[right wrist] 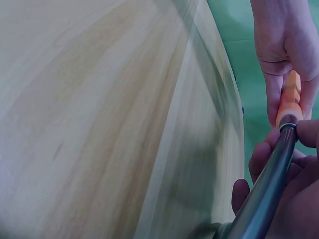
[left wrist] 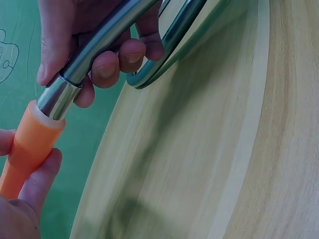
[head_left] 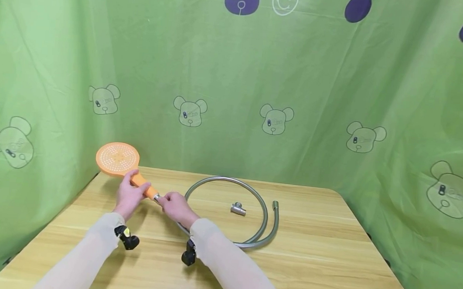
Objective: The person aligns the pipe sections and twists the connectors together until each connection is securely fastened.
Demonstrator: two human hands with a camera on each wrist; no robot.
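An orange shower head with a pale dotted face is held above the table's left side. My left hand grips its orange handle. With thumb and fingers, my right hand pinches the end of a grey metal shower hose. The hose's shiny metal end fitting sits against the open lower end of the handle, in line with it, as the left wrist view shows. In the right wrist view the hose runs back across the right palm.
The rest of the hose loops over the wooden table, its other end fitting lying to the right. Inside the loop lies a small chrome fitting. Green curtains with bear prints enclose the table's back and sides.
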